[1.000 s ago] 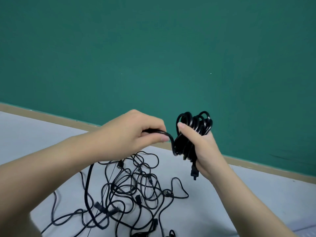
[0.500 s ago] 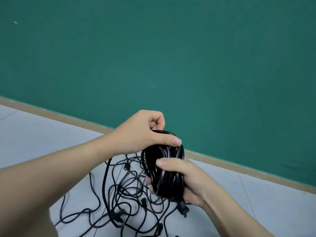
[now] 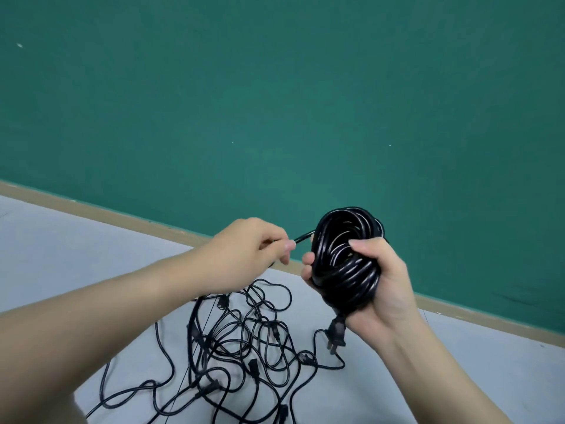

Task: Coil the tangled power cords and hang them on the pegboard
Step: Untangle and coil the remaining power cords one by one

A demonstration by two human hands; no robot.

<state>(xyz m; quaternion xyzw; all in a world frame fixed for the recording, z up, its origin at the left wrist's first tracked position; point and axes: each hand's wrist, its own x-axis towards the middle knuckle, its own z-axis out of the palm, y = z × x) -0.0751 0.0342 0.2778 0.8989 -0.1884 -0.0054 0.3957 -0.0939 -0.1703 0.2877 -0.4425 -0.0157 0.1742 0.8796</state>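
The right hand (image 3: 382, 283) is gripping a coil of black cord (image 3: 347, 258), fingers wrapped around the lower part of the bundle and the thumb lying across its front, so that the coil is standing upright in the air. A two-pronged plug (image 3: 336, 333) is hanging from the bottom of the coil, just below the heel of that hand. To the left of the coil, the left hand (image 3: 247, 249) is pinching a short free strand (image 3: 304, 235) between thumb and curled fingers; the strand is running taut from the fingertips to the coil's upper left edge. Below the coil, a tangle of thin black cords (image 3: 244, 341) is lying spread on the pale grey floor (image 3: 61, 249), with several small connectors scattered through its loops; one thicker strand is rising from the tangle toward the left forearm, where it is passing out of sight. Behind the coil, a green wall (image 3: 275, 102) is filling the upper view, and a tan baseboard (image 3: 122, 214) is running along its foot, slanting down toward the right behind both hands.
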